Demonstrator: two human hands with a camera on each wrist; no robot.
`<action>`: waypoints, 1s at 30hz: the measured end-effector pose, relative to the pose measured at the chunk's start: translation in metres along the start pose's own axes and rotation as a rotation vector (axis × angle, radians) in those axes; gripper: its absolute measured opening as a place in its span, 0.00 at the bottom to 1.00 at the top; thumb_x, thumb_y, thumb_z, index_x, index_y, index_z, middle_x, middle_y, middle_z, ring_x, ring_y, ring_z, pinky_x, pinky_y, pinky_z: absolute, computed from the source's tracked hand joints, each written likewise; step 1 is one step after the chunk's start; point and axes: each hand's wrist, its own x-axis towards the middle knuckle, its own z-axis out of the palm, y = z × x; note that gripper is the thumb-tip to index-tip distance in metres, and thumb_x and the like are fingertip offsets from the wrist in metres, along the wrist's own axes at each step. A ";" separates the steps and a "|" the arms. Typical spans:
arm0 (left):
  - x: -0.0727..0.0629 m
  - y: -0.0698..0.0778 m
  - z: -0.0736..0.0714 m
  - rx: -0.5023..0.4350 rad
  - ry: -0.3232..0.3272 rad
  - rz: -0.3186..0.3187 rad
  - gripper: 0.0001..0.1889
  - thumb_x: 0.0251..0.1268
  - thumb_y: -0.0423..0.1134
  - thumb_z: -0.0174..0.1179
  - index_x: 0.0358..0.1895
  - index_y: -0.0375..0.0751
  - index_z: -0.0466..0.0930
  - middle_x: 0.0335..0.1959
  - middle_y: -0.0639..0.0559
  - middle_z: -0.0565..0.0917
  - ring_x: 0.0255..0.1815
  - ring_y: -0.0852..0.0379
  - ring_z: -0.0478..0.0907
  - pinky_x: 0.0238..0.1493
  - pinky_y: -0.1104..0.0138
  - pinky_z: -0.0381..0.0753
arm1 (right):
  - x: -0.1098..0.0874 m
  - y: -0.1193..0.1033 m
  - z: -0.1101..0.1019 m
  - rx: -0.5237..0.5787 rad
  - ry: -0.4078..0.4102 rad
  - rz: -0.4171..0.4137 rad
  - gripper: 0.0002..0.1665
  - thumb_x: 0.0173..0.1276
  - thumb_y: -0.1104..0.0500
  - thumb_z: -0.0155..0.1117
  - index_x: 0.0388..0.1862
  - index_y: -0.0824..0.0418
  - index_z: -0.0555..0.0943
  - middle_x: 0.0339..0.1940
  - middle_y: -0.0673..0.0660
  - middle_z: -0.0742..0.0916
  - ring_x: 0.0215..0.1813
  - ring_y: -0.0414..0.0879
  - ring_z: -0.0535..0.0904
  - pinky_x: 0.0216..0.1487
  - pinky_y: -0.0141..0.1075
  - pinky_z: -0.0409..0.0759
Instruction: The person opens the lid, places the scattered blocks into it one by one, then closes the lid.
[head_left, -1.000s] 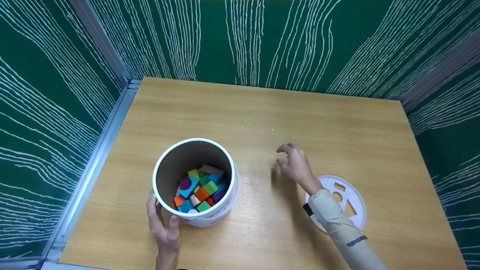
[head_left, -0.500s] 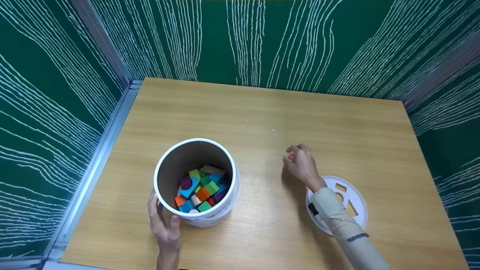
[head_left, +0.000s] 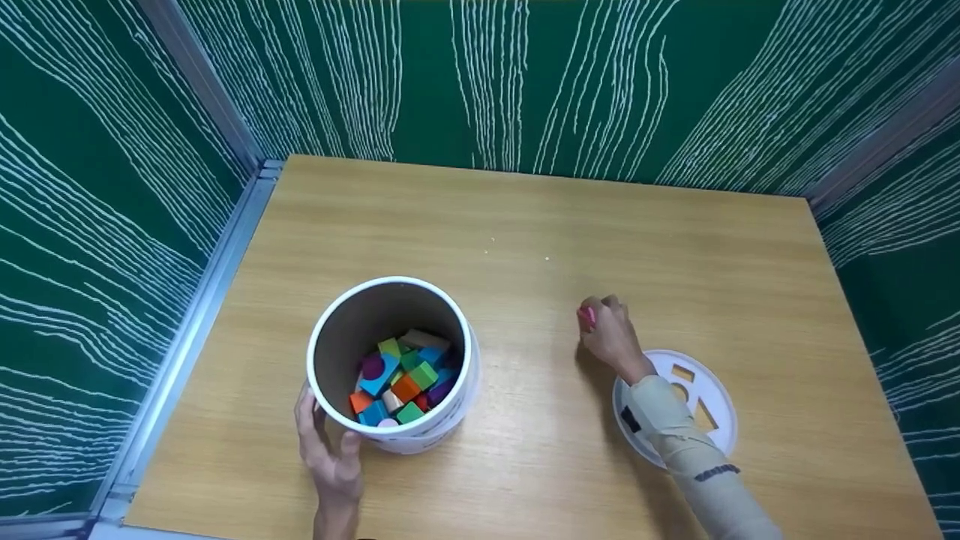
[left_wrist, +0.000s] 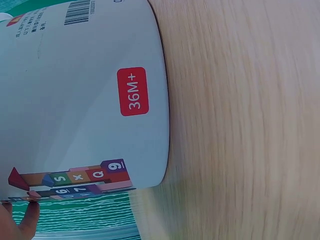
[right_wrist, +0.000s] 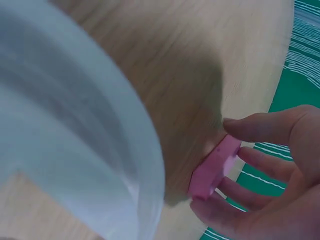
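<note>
A white cylindrical bucket stands upright at the left of the table, filled partway with coloured toy blocks. My left hand rests against its near left side, thumb and fingers spread along the wall. The left wrist view shows the printed wall and fingertips touching it. To the right, my right hand pinches a pink block between thumb and fingers, low over the table. Beneath the right forearm lies a round white lid with shaped holes; the sleeve covers part of it.
The wooden table is bounded by green panels with white wavy lines at the back and sides. A metal rail runs along the left edge. A few tiny white specks lie near the middle.
My right hand has moved slightly right and closed from loosely curled fingers into a pinch, with the pink block now visible in it. The left hand and bucket stay put.
</note>
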 end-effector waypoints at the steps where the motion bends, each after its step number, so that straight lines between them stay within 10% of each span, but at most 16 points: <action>1: 0.000 0.000 0.000 -0.001 0.001 -0.003 0.33 0.64 0.42 0.57 0.64 0.21 0.58 0.67 0.45 0.66 0.65 0.47 0.64 0.64 0.66 0.63 | 0.000 0.000 -0.001 0.004 -0.016 0.002 0.27 0.53 0.74 0.63 0.55 0.68 0.74 0.50 0.71 0.74 0.51 0.65 0.71 0.51 0.54 0.76; 11: 0.010 0.013 0.001 -0.030 0.028 0.041 0.35 0.65 0.46 0.56 0.62 0.18 0.58 0.65 0.40 0.67 0.65 0.48 0.64 0.65 0.65 0.63 | 0.002 -0.009 -0.006 -0.009 -0.066 -0.085 0.19 0.56 0.73 0.61 0.49 0.73 0.77 0.38 0.69 0.81 0.39 0.58 0.77 0.40 0.47 0.80; 30: 0.005 0.016 0.001 0.011 -0.001 -0.006 0.30 0.62 0.36 0.54 0.64 0.22 0.59 0.67 0.45 0.66 0.65 0.46 0.63 0.65 0.67 0.62 | 0.000 -0.003 -0.011 0.095 -0.095 0.107 0.30 0.56 0.71 0.62 0.60 0.69 0.73 0.53 0.70 0.78 0.48 0.59 0.76 0.48 0.48 0.79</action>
